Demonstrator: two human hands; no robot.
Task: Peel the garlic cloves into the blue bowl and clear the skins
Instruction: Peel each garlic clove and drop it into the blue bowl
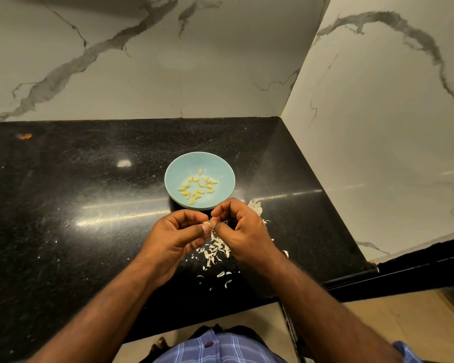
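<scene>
Speckled black stone worktop [63,192] carries a round blue bowl [176,169] of smooth yellow peeled cloves [198,187]. Just before it, left hand [176,237] and right hand [243,229] pinch one garlic clove [207,225] above papery white skins [216,248].

The surface [63,192] looks like polished black speckled stone, glossy enough to throw back streaks of light. The walls [220,61] are smooth white marble-look slabs with grey veins. The blue bowl [176,176] has a smooth satin glaze. The skins [216,248] look thin, dry and papery.
</scene>
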